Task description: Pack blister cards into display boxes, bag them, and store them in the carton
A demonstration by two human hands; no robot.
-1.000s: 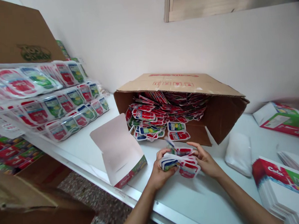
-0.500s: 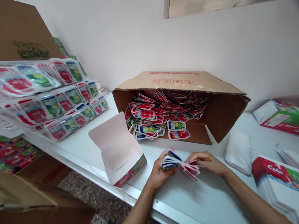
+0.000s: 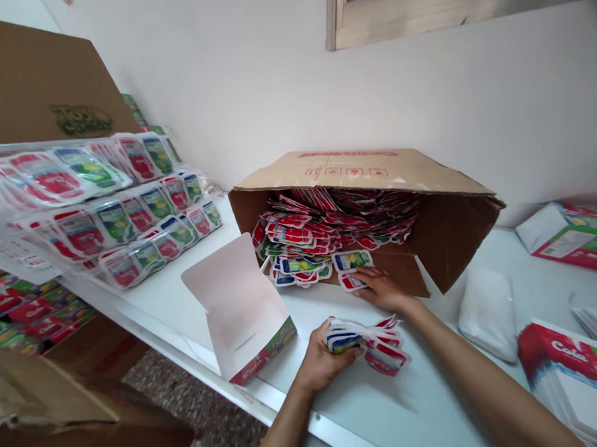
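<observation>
In my left hand (image 3: pixel 321 357) is a fanned bundle of candy packets (image 3: pixel 385 354), red at one end and blue and green at the other. My left fingers and thumb close around the blue-green end. My right hand (image 3: pixel 382 289) reaches to the front of a cardboard box (image 3: pixel 459 232) lying on its side. Its fingers are stretched out over a red and green pair of packets (image 3: pixel 353 260) on the box flap, touching the red one. Many more loose packets (image 3: pixel 299 233) are heaped inside the box. An open carton (image 3: pixel 237 307) stands left of my left hand.
Clear bags of packets (image 3: pixel 150 251) are stacked along the left. Flat printed cartons (image 3: pixel 567 376), a stack of clear plastic bags (image 3: pixel 487 313) and a closed carton (image 3: pixel 574 236) lie on the right. The table's front edge (image 3: pixel 316 416) runs below my left wrist.
My right hand has let go of the bundle and moved forward to the packets on the box flap. My left hand keeps the bundle, now fanned wider. The view has tilted up slightly.
</observation>
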